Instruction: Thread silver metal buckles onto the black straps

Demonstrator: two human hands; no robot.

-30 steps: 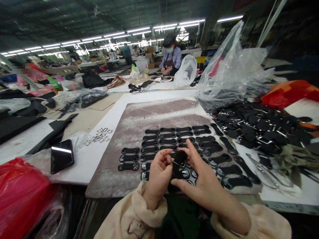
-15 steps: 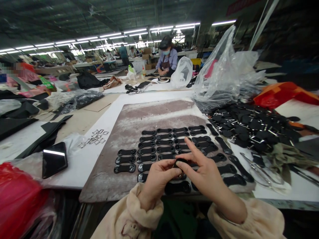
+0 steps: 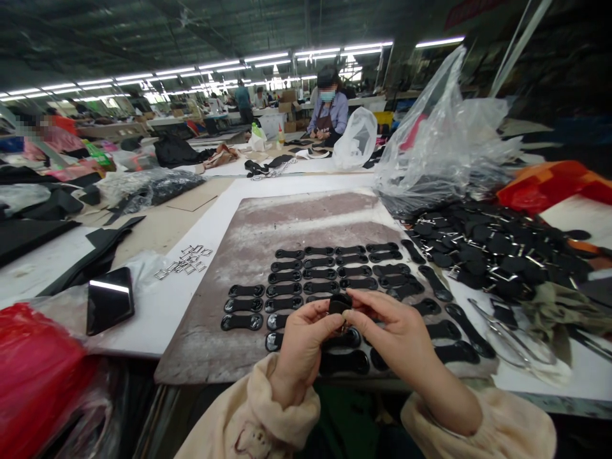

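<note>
Between my two hands, just above the board, is a small black tab point(image 3: 339, 302) with a rounded end, which looks folded. My left hand point(image 3: 306, 338) pinches its left side between thumb and fingers. My right hand point(image 3: 392, 325) grips the right side with thumb and fingertips; a bit of metal shows beneath, partly hidden. Under and around my hands, rows of black dog-bone-shaped strips point(image 3: 241, 321) with shiny wet-looking ends lie on the brownish board point(image 3: 215, 357). Metal rectangular rings point(image 3: 184, 262) lie in a loose heap to the left of the board.
A pile of black tabs with metal rings point(image 3: 497, 245) lies at the right, near scissors point(image 3: 507, 338) and clear plastic bags point(image 3: 430, 153). At the left are a phone point(image 3: 109, 301) and a red plastic bag point(image 3: 38, 363). Across the table sits a co-worker point(image 3: 329, 111).
My right index finger, stretched out before, has come down onto the black tab beside the thumb. The tab now stands more upright between my hands. The view has shifted slightly.
</note>
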